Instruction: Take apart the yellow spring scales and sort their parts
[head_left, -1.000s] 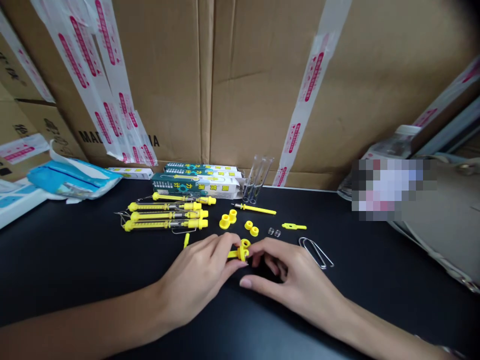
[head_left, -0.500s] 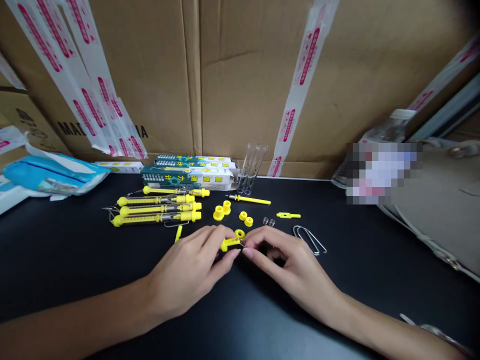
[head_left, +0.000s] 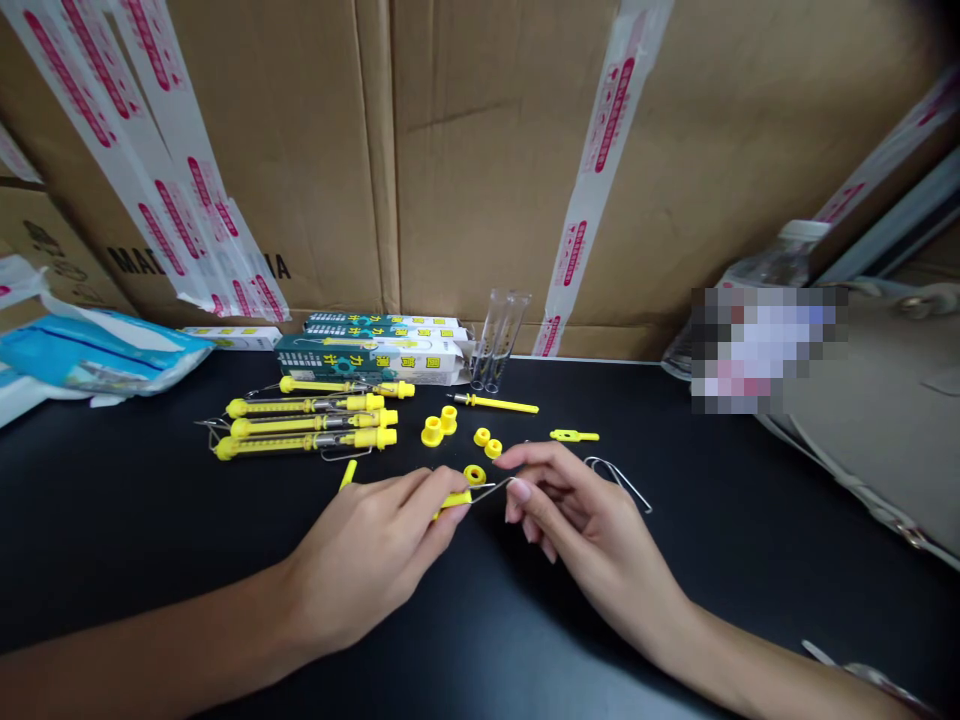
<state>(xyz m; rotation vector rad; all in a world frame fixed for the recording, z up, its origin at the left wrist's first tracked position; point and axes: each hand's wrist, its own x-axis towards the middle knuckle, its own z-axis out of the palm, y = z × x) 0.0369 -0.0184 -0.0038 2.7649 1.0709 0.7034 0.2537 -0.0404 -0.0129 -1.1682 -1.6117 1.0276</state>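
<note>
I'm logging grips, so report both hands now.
Left hand: closed, holding a yellow plastic piece.
Right hand: at the bent metal wire; whether it grips cannot be told.

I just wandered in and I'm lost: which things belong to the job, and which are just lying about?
Likely the job:
yellow piece in the left hand
bent wire by the right hand
loose yellow collars
clear tubes

Seemingly just lying about:
blue packet
plastic bottle
beige bag

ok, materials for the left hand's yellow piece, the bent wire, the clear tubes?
Yellow piece: probably plastic; opaque, evenly coloured, smooth.
Bent wire: likely bare metal; thin, silvery grey.
Clear tubes: see-through, glossy highlights; glass or plastic, can't tell.
</note>
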